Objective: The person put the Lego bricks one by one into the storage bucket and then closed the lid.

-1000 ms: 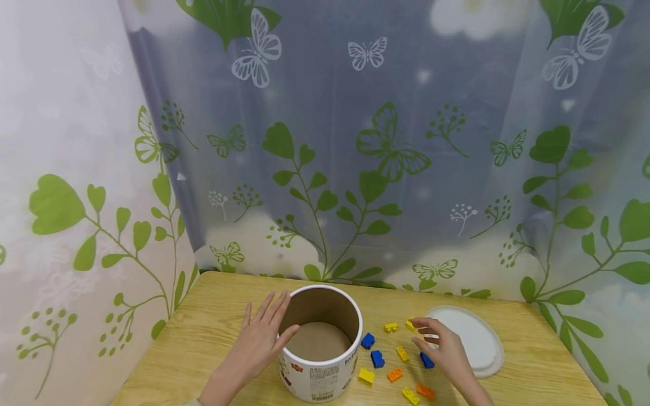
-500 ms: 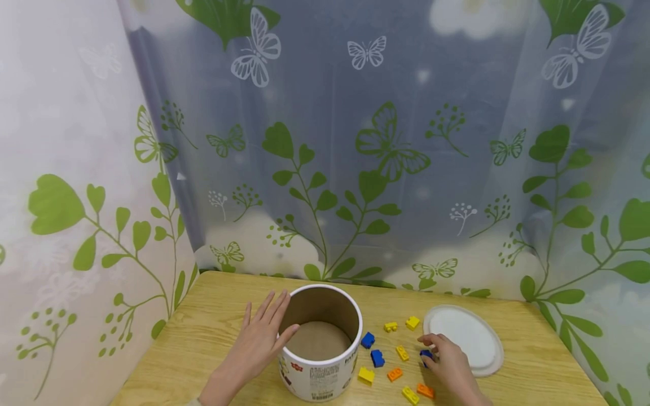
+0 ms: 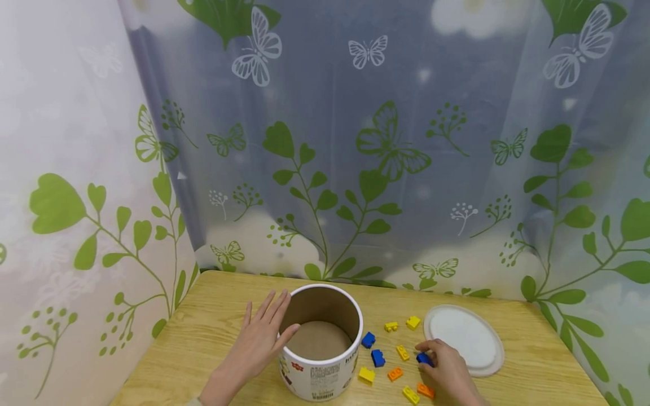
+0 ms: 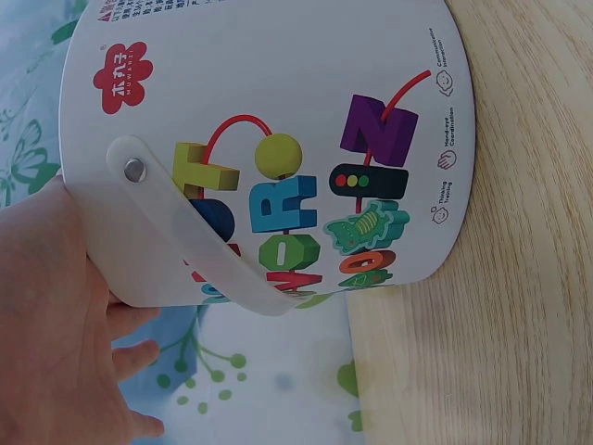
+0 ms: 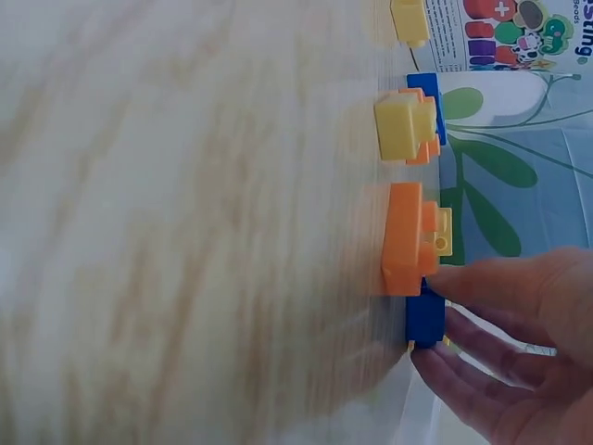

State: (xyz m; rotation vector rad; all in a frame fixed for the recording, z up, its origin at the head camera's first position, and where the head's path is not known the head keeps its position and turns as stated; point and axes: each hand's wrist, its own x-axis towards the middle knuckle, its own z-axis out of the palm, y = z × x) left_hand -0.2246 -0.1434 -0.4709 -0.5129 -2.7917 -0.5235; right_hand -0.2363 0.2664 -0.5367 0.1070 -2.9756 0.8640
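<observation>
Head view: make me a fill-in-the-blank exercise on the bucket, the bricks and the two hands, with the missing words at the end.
1. The right hand pinches a toy brick coloured ____.
2. The hand at the rim of the white bucket is the person's ____ one.
3. The toy bricks on the wooden table are yellow, blue and ____.
4. In the picture, the white lid lies to the bucket's ____.

Missing words: blue; left; orange; right.
</observation>
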